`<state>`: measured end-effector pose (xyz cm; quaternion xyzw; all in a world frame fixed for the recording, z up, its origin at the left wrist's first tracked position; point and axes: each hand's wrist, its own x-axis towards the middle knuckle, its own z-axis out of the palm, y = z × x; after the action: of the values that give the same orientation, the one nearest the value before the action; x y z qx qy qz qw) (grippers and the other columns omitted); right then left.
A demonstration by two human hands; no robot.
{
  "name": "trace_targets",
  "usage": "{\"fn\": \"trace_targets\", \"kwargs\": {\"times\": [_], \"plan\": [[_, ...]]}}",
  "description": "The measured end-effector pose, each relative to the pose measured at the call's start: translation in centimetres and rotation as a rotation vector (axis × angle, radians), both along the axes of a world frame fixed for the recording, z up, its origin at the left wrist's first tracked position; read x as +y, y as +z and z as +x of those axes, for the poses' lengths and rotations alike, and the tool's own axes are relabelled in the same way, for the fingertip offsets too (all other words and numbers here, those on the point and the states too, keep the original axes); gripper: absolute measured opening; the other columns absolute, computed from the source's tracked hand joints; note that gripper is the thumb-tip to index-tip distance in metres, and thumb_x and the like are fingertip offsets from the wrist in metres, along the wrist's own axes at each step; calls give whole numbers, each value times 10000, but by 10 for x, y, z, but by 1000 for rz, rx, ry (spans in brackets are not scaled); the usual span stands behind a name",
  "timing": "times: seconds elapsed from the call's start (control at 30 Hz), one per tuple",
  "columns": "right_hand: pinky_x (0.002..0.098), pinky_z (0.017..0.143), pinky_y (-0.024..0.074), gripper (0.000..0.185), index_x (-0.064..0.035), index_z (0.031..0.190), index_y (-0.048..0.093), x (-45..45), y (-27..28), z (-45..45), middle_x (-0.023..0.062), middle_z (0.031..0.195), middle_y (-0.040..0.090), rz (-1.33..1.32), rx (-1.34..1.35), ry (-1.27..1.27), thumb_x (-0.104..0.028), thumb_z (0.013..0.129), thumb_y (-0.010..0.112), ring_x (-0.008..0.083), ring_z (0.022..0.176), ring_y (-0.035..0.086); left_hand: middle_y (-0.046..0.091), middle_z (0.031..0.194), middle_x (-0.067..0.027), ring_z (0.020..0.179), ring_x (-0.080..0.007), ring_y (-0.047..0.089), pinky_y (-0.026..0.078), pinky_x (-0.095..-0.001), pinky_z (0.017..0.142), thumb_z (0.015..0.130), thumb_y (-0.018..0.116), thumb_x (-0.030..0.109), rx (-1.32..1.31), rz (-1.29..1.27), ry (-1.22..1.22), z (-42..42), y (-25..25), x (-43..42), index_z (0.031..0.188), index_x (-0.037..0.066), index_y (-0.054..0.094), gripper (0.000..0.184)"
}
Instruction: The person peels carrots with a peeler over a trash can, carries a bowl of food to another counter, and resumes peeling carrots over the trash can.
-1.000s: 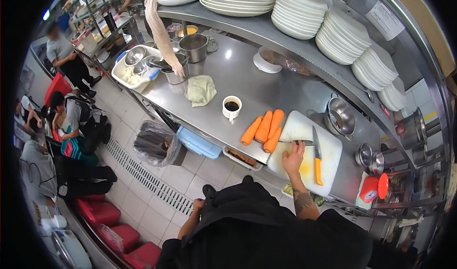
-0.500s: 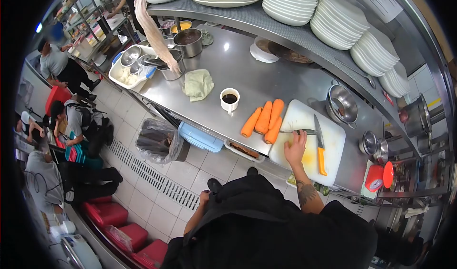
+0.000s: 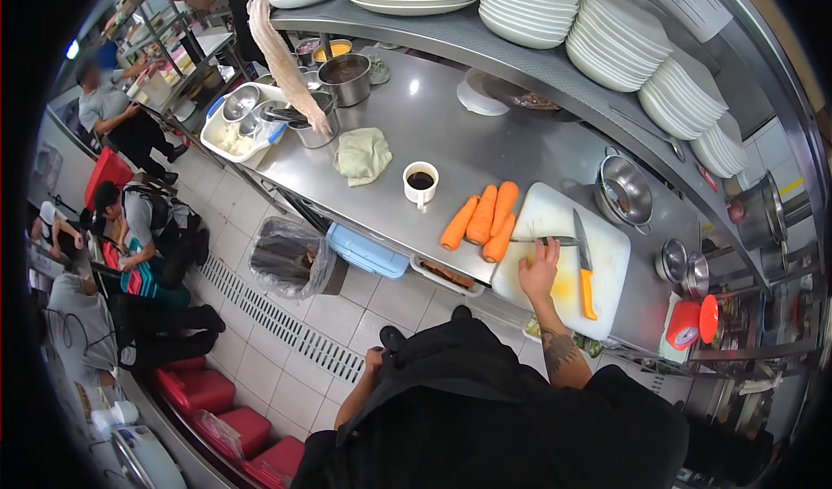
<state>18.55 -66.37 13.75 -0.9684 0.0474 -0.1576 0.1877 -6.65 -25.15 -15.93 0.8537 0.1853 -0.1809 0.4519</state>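
On the white cutting board (image 3: 568,207), my right hand (image 3: 539,272) has its fingers closed on a small dark-handled knife (image 3: 566,240), whose thin blade points left; its exact shape is partly covered by the fingers. A larger knife (image 3: 587,290) with a yellow handle lies flat to the right of that hand. Several orange carrots (image 3: 482,216) lie together at the board's left edge. My left hand (image 3: 373,361) hangs low beside my dark clothing, fingers curled in; whatever may be inside it is hidden. Farther left stands a white cup (image 3: 420,180) of dark liquid.
A crumpled cloth (image 3: 362,155) and a metal pot (image 3: 345,80) are on the steel counter. A colander (image 3: 624,190) stands right of the board. Stacked plates (image 3: 529,12) fill the shelf above. A lined bin (image 3: 290,259) is below. Other people are at left.
My hands, the knives and the carrots look the same. At far left, co-workers have shifted their arms and posture.
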Motion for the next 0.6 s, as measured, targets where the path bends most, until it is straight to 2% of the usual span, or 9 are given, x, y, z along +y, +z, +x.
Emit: {"fn": "trace_targets", "kwargs": {"times": [0.13, 0.33, 0.43, 0.5, 0.6], "plan": [[537, 1042, 357, 521, -20, 1273, 514, 0, 1, 0, 206, 1433, 330, 0, 22, -4, -140, 780, 636, 403, 1395, 234, 708, 843, -195, 832, -306, 698, 529, -371, 752, 773, 686, 375, 29, -36, 47, 1, 14, -3, 924, -3, 727, 409], [541, 1038, 359, 518, -15, 1266, 517, 1, 1, 0, 205, 1430, 332, 0, 19, -4, -139, 778, 640, 402, 1395, 236, 707, 880, -203, 874, -317, 694, 529, -377, 782, 799, 677, 378, 52, -76, 38, -3, -1, -1, 968, 2, 720, 415], [544, 1033, 362, 513, -13, 1261, 520, 0, -1, 1, 209, 1431, 331, -5, 8, 7, -139, 778, 640, 404, 1393, 236, 705, 891, -208, 892, -330, 690, 529, -382, 800, 805, 666, 391, 185, -32, 117, 3, 16, -8, 970, -1, 716, 429], [544, 1031, 364, 512, -13, 1260, 521, 0, -1, 1, 212, 1429, 331, -6, 8, 8, -138, 778, 640, 407, 1391, 239, 714, 821, -168, 801, -257, 698, 533, -349, 704, 771, 660, 325, 198, -27, 204, 4, 18, -12, 894, 3, 725, 351], [527, 1058, 343, 510, -12, 1257, 522, 1, 1, 1, 227, 1425, 338, 1, 9, 9, -134, 778, 646, 422, 1378, 252, 714, 806, -163, 794, -249, 698, 534, -345, 699, 780, 664, 325, 195, -1, 209, 4, 17, -14, 903, -15, 720, 366]]}}
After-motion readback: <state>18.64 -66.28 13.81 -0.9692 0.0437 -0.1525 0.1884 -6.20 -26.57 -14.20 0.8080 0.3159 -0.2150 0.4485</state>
